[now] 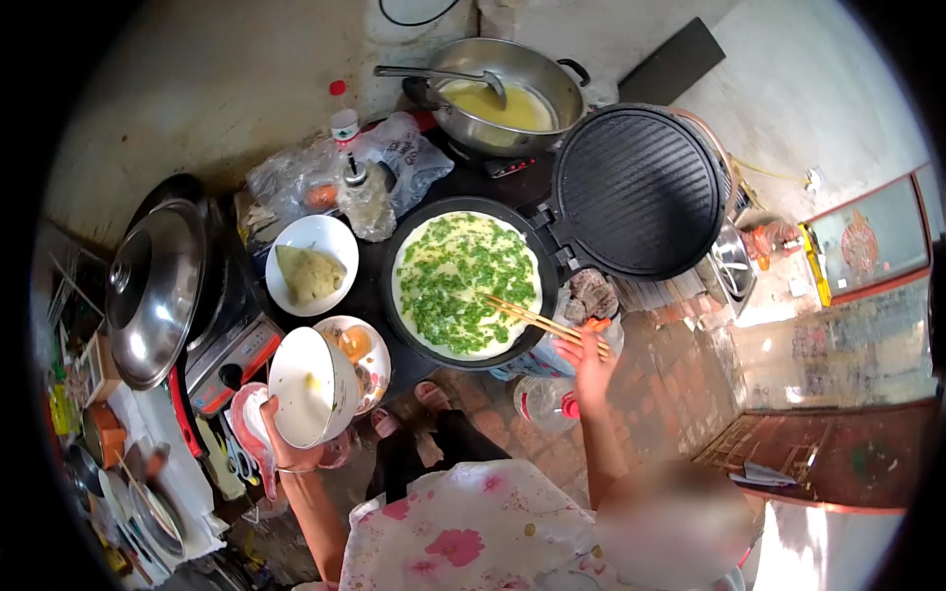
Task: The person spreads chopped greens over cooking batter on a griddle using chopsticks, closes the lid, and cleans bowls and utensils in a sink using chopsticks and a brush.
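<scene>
A round flatbread [419,330] topped with chopped greens and pale egg lies in the open black electric griddle [389,317]. In my right hand [588,362] is a pair of wooden chopsticks [537,320], their tips over the greens right of the middle. My left hand [286,443] grips a white bowl [330,399] by its side, tilted, with a little yellowish residue inside. Just behind that bowl sits a plate [374,360] with eggshell-like pieces. A second white bowl [340,236] holds a greenish-yellow cloth or wrap.
The griddle's ridged lid [641,192] stands open at the right. A steel pot [522,74] with yellow liquid and a ladle is behind. Plastic bags [409,158] and an oil bottle [365,202] stand at the back left, near a domed lid [158,295]. A blurred head is at the lower right.
</scene>
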Demonstrator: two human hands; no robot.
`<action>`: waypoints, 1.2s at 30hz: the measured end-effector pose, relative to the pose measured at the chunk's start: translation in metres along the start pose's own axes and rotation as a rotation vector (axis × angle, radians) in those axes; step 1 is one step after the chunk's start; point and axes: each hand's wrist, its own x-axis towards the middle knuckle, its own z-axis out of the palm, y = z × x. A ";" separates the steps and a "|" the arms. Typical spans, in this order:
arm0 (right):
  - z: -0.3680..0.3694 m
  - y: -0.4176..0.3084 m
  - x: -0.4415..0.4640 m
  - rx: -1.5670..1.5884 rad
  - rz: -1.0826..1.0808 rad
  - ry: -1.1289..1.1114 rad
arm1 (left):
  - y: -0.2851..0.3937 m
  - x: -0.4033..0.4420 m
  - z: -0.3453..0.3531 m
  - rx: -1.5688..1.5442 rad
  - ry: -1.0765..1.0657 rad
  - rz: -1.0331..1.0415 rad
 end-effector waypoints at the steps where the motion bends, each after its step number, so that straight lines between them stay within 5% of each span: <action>1: 0.005 0.002 0.000 0.003 0.012 -0.027 | 0.001 0.001 -0.002 0.000 0.034 0.002; 5: -0.020 0.011 -0.004 0.042 -0.060 -0.024 | 0.000 0.011 -0.025 0.189 0.075 0.168; 8: -0.016 0.002 -0.006 0.166 -0.088 -0.003 | -0.018 0.060 -0.122 0.890 -0.046 0.673; 10: 0.003 0.004 0.002 0.189 -0.137 -0.012 | 0.009 0.040 -0.049 0.054 -0.291 -0.152; 12: 0.017 0.012 0.006 -0.034 -0.291 -0.090 | -0.003 0.053 -0.065 0.893 -0.110 0.328; 14: 0.017 0.012 -0.004 -0.295 -0.341 -0.201 | 0.000 0.074 -0.083 0.732 -0.272 0.258; 18: 0.010 0.005 -0.025 -0.217 -0.319 -0.197 | -0.006 0.048 -0.038 0.703 -0.179 0.331; 20: 0.012 0.005 -0.025 -0.035 -0.205 -0.138 | 0.001 0.043 -0.026 0.283 -0.306 -0.105; 21: 0.010 0.009 -0.020 0.030 -0.213 -0.160 | -0.013 0.044 -0.032 0.902 -0.237 0.419; 23: 0.006 0.011 -0.021 0.033 -0.253 -0.207 | -0.005 0.043 -0.037 0.395 -0.027 0.020; 25: -0.006 0.007 -0.020 0.033 -0.287 -0.171 | -0.002 0.021 -0.006 0.212 0.037 -0.065; 26: -0.007 0.002 -0.022 0.022 -0.254 -0.066 | -0.003 0.021 -0.008 0.127 -0.190 -0.161; 29: -0.015 0.004 -0.016 0.011 -0.187 -0.044 | -0.009 0.038 -0.048 0.178 0.013 -0.057; 36: 0.012 0.007 -0.015 -0.060 -0.161 -0.151 | -0.009 0.022 -0.033 0.152 -0.020 -0.098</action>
